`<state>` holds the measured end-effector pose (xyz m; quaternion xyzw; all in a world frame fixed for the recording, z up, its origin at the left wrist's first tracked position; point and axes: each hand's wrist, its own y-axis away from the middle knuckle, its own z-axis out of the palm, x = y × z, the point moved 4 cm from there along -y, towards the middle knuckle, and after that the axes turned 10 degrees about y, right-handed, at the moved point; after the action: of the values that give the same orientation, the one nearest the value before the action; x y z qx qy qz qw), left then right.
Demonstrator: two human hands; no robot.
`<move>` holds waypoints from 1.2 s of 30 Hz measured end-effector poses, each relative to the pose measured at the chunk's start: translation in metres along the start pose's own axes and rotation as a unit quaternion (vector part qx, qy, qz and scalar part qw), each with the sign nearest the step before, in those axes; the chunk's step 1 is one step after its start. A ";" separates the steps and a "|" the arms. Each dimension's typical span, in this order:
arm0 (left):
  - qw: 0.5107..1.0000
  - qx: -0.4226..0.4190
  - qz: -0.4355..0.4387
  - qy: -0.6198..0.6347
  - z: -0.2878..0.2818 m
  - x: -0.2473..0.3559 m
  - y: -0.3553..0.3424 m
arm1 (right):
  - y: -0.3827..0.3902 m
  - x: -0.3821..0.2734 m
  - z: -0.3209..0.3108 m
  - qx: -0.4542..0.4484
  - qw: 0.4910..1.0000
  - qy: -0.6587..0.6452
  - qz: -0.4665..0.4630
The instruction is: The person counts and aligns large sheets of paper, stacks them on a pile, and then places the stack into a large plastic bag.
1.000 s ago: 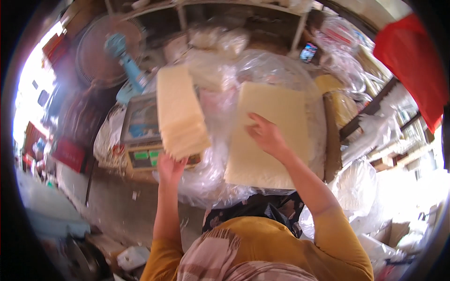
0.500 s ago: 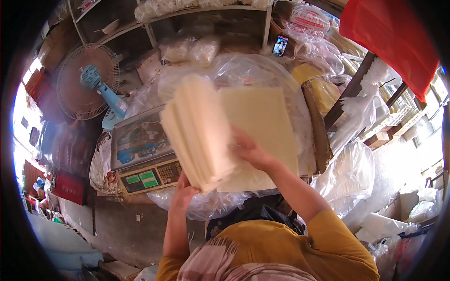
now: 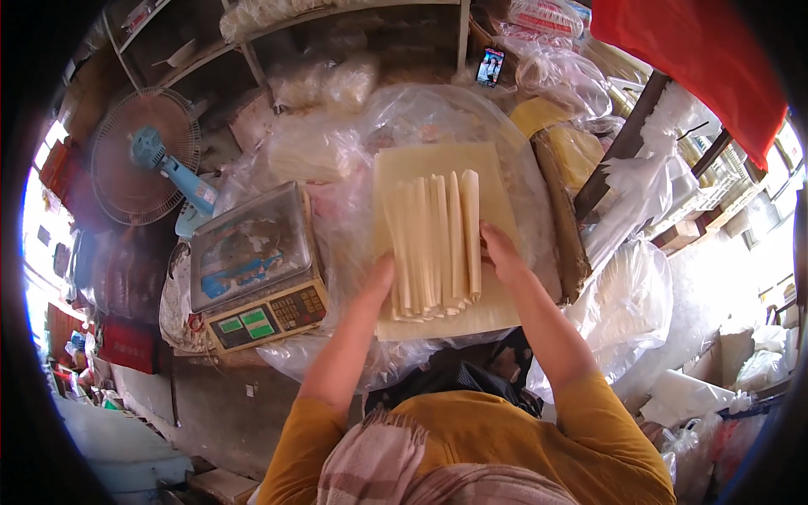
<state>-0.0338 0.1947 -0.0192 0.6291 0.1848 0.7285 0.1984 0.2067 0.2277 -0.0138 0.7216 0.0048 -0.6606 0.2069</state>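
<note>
A bundle of pale cream folded sheets (image 3: 429, 240), their folds running front to back, rests over a flat square sheet (image 3: 433, 156) of similar colour. My left hand (image 3: 383, 273) grips the bundle's left side, with its fingertips hidden behind it. My right hand (image 3: 495, 248) holds the right side, fingers tucked against the outermost fold. Crinkled clear plastic (image 3: 404, 109) lies under and around the square sheet. Just left sits a scale with a steel pan (image 3: 240, 248) and a keypad.
A blue fan (image 3: 168, 168) stands behind the scale. A worn cardboard edge (image 3: 555, 210) borders the right side. Farther back are a shelf (image 3: 295, 17) with plastic bags, a phone (image 3: 489, 66) propped upright, and red fabric (image 3: 690, 67) hanging at upper right.
The bundle has moved right and turned, from above the scale onto the square sheet. My right hand, earlier empty over that sheet, has taken hold of it, and the scale pan is now uncovered.
</note>
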 end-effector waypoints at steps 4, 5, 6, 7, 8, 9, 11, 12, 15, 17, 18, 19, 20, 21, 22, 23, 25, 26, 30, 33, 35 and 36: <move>0.991 -0.050 0.067 0.100 0.050 0.018 0.030 | 0.026 -0.051 0.050 0.021 0.995 -0.088 0.040; 0.981 -0.080 0.085 0.155 0.054 0.023 0.038 | 0.041 -0.072 0.055 0.065 0.991 -0.110 0.041; 0.966 -0.108 0.105 0.210 0.056 0.031 0.048 | 0.048 -0.082 0.056 0.106 0.985 -0.130 0.041; 0.966 -0.110 0.100 0.211 0.060 0.041 0.058 | 0.050 -0.074 0.050 0.110 0.984 -0.129 0.045; 0.953 -0.155 0.126 0.226 0.066 0.059 0.067 | 0.050 -0.064 0.035 0.121 0.991 -0.052 -0.003; 0.939 -0.194 0.152 0.241 0.065 0.069 0.077 | 0.053 -0.051 0.023 0.124 0.991 0.026 -0.049; 0.935 -0.193 0.169 0.246 0.057 0.079 0.078 | 0.052 -0.040 0.000 0.127 0.962 0.185 -0.154; 0.932 -0.192 0.182 0.248 0.052 0.080 0.079 | 0.058 -0.045 0.003 0.124 0.950 0.225 -0.178; 0.919 -0.159 0.185 0.310 0.034 0.059 0.064 | 0.079 -0.059 0.013 0.060 0.990 -0.024 -0.129; 0.920 -0.143 0.181 0.316 0.032 0.055 0.063 | 0.086 -0.064 0.016 0.029 0.981 -0.172 -0.085; 0.922 -0.127 0.176 0.321 0.033 0.055 0.064 | 0.085 -0.069 0.014 0.026 0.985 -0.141 -0.099; 0.922 -0.127 0.174 0.321 0.035 0.057 0.066 | 0.083 -0.074 0.012 0.023 0.987 -0.109 -0.112; 0.929 -0.116 0.140 0.322 0.037 0.056 0.067 | 0.080 -0.080 0.009 0.024 0.987 -0.110 -0.111; 0.934 -0.105 0.112 0.322 0.038 0.059 0.070 | 0.073 -0.085 0.008 0.021 0.997 -0.064 -0.035; 0.934 -0.105 0.116 0.321 0.037 0.059 0.066 | 0.069 -0.086 0.008 0.018 0.999 -0.017 0.041; 0.948 -0.062 0.095 0.297 0.034 0.051 0.058 | 0.066 -0.086 0.013 0.016 0.999 -0.016 0.038; 0.959 -0.020 0.076 0.272 0.031 0.039 0.047 | 0.058 -0.076 0.028 -0.017 0.999 -0.004 -0.034; 0.946 -0.046 0.132 0.291 0.032 0.036 0.046 | 0.054 -0.071 0.030 -0.027 0.998 0.000 -0.059; 0.957 -0.176 0.162 0.166 0.039 0.058 0.070 | 0.047 -0.026 0.008 0.009 0.981 0.059 -0.187; 0.978 -0.107 0.126 0.123 0.024 0.028 0.051 | 0.046 0.006 0.009 0.014 0.968 0.110 -0.226; 0.989 -0.046 0.085 0.116 0.030 0.009 0.056 | 0.061 0.011 0.020 0.033 0.972 0.091 -0.216; 0.988 -0.046 0.085 0.117 0.029 0.010 0.053 | 0.073 -0.001 0.032 0.046 0.976 0.053 -0.205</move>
<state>-0.0095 0.1551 0.0208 0.5435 0.1191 0.8188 0.1414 0.1967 0.1518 0.0070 0.7480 0.1331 -0.6493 0.0330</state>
